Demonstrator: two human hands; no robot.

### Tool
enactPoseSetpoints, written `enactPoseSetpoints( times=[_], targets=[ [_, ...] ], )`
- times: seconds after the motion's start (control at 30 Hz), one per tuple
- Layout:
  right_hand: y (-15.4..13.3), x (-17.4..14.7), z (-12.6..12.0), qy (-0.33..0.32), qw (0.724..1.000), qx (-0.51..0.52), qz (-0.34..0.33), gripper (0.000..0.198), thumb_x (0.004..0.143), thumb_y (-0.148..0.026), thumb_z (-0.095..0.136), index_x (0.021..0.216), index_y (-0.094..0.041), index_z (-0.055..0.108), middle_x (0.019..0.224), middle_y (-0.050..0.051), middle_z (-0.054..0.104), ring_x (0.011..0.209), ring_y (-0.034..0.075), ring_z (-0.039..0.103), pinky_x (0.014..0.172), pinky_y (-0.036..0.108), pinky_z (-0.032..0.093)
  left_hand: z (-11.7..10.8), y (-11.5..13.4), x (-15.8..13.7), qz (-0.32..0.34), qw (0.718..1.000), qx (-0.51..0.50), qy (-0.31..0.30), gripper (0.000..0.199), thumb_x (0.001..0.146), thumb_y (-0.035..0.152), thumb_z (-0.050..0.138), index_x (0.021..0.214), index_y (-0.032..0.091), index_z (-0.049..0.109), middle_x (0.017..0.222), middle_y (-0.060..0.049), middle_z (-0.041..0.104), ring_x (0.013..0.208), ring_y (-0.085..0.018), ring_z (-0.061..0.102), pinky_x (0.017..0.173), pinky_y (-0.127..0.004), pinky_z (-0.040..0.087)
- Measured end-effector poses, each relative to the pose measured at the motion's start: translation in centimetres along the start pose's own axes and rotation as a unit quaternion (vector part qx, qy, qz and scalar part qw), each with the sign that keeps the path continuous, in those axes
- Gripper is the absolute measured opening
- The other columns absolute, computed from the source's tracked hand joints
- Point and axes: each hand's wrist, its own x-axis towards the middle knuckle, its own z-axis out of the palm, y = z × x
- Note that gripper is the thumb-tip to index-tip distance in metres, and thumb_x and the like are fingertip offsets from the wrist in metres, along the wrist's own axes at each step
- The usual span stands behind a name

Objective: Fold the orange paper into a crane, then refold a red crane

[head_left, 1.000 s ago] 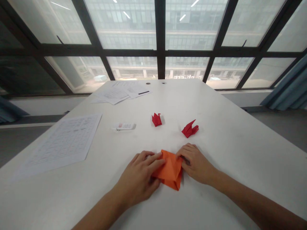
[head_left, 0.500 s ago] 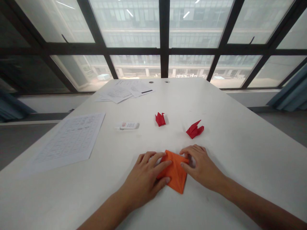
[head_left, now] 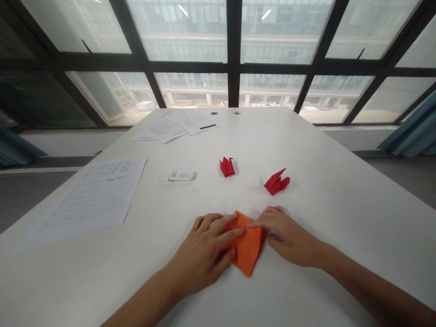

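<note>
"Right hand (head_left: 289,235) has shifted since half a second ago; its index finger now reaches onto the orange paper (head_left: 248,247), whose near corner has swung slightly left," I report from my remote seat.

"How do the grips look on your feed?"

"Neither closes on anything that I can see; the left hand (head_left: 206,252) is spread, fingertips resting on the paper's left side; the right has index and thumb parted, fingertip on top, thumb by the paper's right edge; whether that thumb touches, I can't tell."

"And around them?"

"Our orange paper lies on the table (head_left: 327,181), between its left and right edges; beyond it sit a left red bird (head_left: 227,167) and a right red bird (head_left: 276,182); farther out, a printed sheet (head_left: 91,195) lies along the left edge; loose papers (head_left: 170,127) overlap near the far left corner."
</note>
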Motion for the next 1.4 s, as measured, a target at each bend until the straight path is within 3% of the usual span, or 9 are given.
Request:
enactPoseSetpoints(
  times=[0.1,0.27,0.43,0.57,0.7,0.9,1.03,1.2,1.4],
  targets=[
    [0.1,0.2,0.5,0.005,1.0,-0.025,-0.003,0.045,0.091,-0.004,0.055,0.13,-0.027,0.061,0.113,0.004,0.073,0.104,0.024,0.059,0.099,0.045,0.039,-0.3,0.1,0.0,0.015,1.0,0.004,-0.01,0.054,0.098,0.03,0.055,0.149,0.045,0.048,0.163,0.004,0.042,0.136,-0.033,0.044,0.111,-0.057,0.037],
    [0.2,0.5,1.2,0.017,0.999,-0.03,0.014,0.02,0.097,-0.012,0.059,0.111,-0.026,0.067,0.104,0.002,0.072,0.101,0.022,0.06,0.098,0.043,0.039,-0.4,-0.1,0.0,0.025,1.0,-0.011,-0.012,0.058,0.097,0.029,0.057,0.152,0.046,0.044,0.163,0.006,0.042,0.135,-0.033,0.045,0.113,-0.057,0.036],
    [0.5,0.3,1.3,0.03,0.999,-0.003,-0.035,0.03,0.095,0.0,0.046,0.099,-0.024,0.065,0.126,0.006,0.064,0.117,0.021,0.056,0.105,0.041,0.038,-0.1,-0.5,0.2,0.003,0.999,-0.03,-0.01,0.056,0.095,0.039,0.063,0.149,0.039,0.049,0.163,0.005,0.043,0.137,-0.033,0.043,0.114,-0.055,0.036],
    [0.5,0.4,1.2,-0.013,0.999,-0.008,-0.052,0.027,0.1,-0.004,0.046,0.107,-0.025,0.062,0.112,0.001,0.071,0.106,0.02,0.058,0.1,0.04,0.039,-0.4,-0.4,0.2,0.013,0.999,-0.023,-0.023,0.056,0.094,0.034,0.062,0.148,0.04,0.05,0.162,0.007,0.044,0.137,-0.033,0.042,0.114,-0.055,0.035],
    [0.2,0.7,1.5,-0.03,0.997,-0.061,-0.034,0.024,0.106,-0.012,0.043,0.116,-0.024,0.062,0.113,0.003,0.07,0.104,0.022,0.057,0.098,0.041,0.04,-0.7,-0.2,0.1,0.024,0.999,-0.016,-0.02,0.063,0.093,0.028,0.061,0.152,0.044,0.044,0.163,0.008,0.043,0.137,-0.033,0.043,0.113,-0.056,0.034],
    [-0.7,0.6,1.6,-0.004,0.996,-0.093,-0.004,0.019,0.095,-0.007,0.055,0.105,-0.021,0.064,0.102,0.003,0.068,0.099,0.022,0.057,0.095,0.041,0.04,-0.2,0.1,0.1,0.014,1.0,-0.011,-0.001,0.048,0.098,0.039,0.057,0.146,0.043,0.052,0.161,0.007,0.046,0.136,-0.032,0.045,0.112,-0.056,0.035],
    [-1.3,0.3,0.9,-0.025,0.996,-0.079,-0.029,0.02,0.083,-0.008,0.066,0.097,-0.022,0.066,0.105,0.002,0.067,0.101,0.021,0.057,0.097,0.041,0.04,0.3,0.3,0.3,0.005,1.0,-0.006,0.012,0.047,0.096,0.046,0.061,0.143,0.04,0.056,0.159,0.006,0.049,0.134,-0.033,0.045,0.111,-0.055,0.035],
    [-1.0,0.2,0.9,0.025,0.998,-0.056,-0.019,0.01,0.087,-0.012,0.063,0.089,-0.021,0.061,0.103,0.005,0.068,0.098,0.022,0.059,0.094,0.042,0.044,0.4,0.5,0.2,0.001,1.0,-0.007,0.027,0.048,0.094,0.041,0.064,0.141,0.036,0.058,0.157,0.004,0.051,0.134,-0.033,0.045,0.11,-0.054,0.035],
    [-1.1,0.4,2.0,0.077,0.994,-0.069,0.019,0.016,0.084,-0.006,0.06,0.08,-0.021,0.055,0.096,0.006,0.066,0.093,0.023,0.058,0.089,0.04,0.047,0.1,0.8,0.2,-0.002,1.0,-0.012,0.026,0.043,0.098,0.047,0.057,0.14,0.035,0.058,0.157,0.004,0.052,0.133,-0.032,0.045,0.11,-0.054,0.034]
  ],
)
